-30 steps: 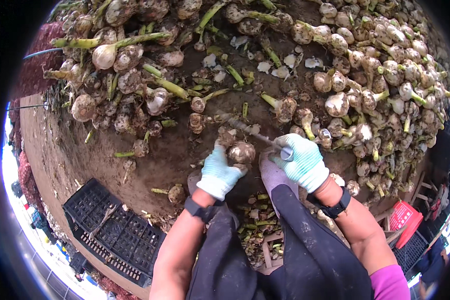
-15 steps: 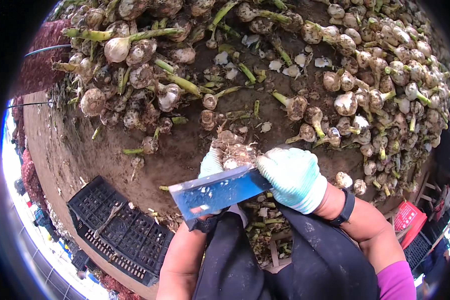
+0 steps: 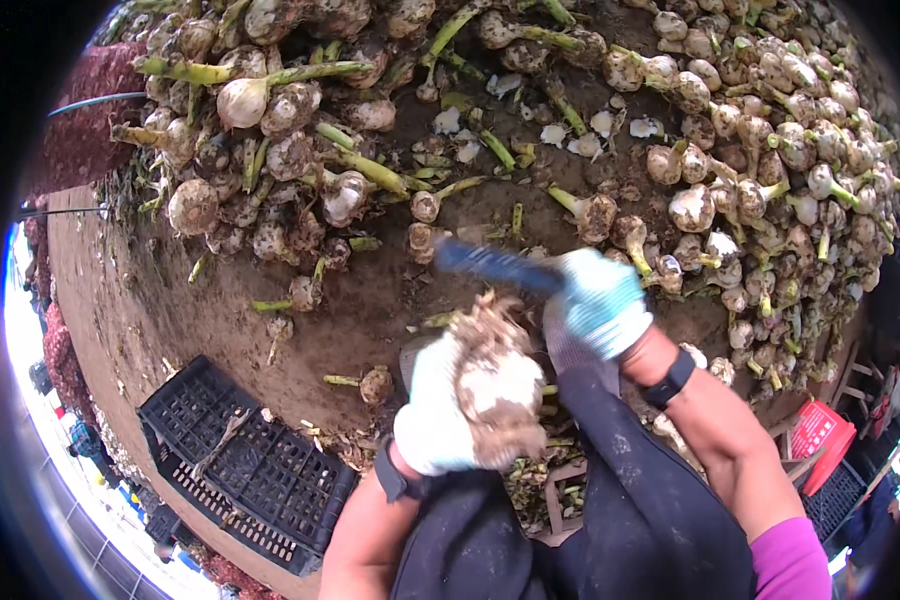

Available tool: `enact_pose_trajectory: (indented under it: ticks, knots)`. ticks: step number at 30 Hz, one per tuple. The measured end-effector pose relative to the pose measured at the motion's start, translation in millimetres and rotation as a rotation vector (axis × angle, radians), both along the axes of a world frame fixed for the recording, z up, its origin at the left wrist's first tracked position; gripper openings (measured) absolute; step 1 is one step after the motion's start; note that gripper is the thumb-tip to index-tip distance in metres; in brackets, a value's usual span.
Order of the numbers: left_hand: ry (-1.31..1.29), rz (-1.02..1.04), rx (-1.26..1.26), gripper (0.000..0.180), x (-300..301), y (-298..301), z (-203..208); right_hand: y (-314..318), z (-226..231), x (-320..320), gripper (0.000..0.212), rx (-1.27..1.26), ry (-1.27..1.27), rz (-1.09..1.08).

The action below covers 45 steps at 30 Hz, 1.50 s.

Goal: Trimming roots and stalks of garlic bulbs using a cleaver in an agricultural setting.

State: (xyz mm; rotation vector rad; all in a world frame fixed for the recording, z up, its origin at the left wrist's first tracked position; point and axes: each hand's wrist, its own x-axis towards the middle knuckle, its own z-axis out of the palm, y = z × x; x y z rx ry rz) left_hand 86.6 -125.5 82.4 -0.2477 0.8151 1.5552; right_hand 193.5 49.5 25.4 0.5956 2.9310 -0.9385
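My left hand [image 3: 434,415], in a white and pale-green knitted glove, is closed round a large garlic bulb [image 3: 502,385]. The bulb is blurred; its white middle shows between a shaggy brown root tuft and dirty outer skin. Higher up and to the right, my gloved right hand [image 3: 604,303] grips a broad-bladed cleaver [image 3: 495,265]. The blade is seen nearly edge-on and smeared by motion, pointing left. It is apart from the bulb. My right fingers wrap the handle and hide most of it.
Untrimmed garlic with green stems [image 3: 300,190] is heaped at far left. Another garlic heap [image 3: 800,150] fills the right. Cut scraps [image 3: 585,145] litter the soil between. A black plastic crate [image 3: 245,450] lies left of my legs; a red container [image 3: 820,440] stands at right.
The cleaver and my right hand have moved up, away from the bulb, and the blade has turned edge-on. My left hand has come down and nearer with the bulb, now showing its white middle.
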Motion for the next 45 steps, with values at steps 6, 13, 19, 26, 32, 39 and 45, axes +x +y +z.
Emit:
enact_pose_trajectory:
  ticks: [6,13,19,26,32,39,45]
  knots:
    - [0.367,0.020,-0.137,0.086,4,3,-4,8,45,-5,0.019,-0.638,0.011,-0.407]
    - [1.162,-0.114,-0.219,0.083,2,11,-20,-7,47,-15,0.034,-1.260,-0.108,-0.456]
    - [0.263,0.142,-0.146,0.029,1,3,-18,3,71,-21,0.043,-0.933,-0.311,-0.194]
    - [0.667,0.004,-0.243,0.033,-1,-10,-16,-8,26,-12,0.026,-0.161,0.273,0.160]
    - [0.463,0.152,-0.208,0.042,-15,4,10,1,5,8,0.024,-0.258,-0.001,-0.368]
    - [1.519,-0.686,-0.559,0.059,-34,-42,-4,6,15,0,0.023,-0.515,-0.059,-0.560]
    - [1.664,-1.441,-1.080,0.079,-26,-163,-66,-11,5,-1,0.026,-0.449,-0.118,-0.436]
